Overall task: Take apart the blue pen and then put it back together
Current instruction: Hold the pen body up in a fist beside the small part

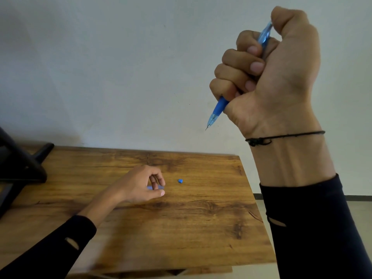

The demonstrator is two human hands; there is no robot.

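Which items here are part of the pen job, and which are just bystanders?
Part of the job:
blue pen in the right hand
pale blue piece under the left hand
small blue bit on the table

Bystanders:
black stand
wrist cord

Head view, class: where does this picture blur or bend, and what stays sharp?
In the head view, the left hand and its sleeve smear with motion blur; the raised right hand and blue pen stay sharp. Also in the head view, the wide lens bows the table edges, and the lighting is soft, with no glare.
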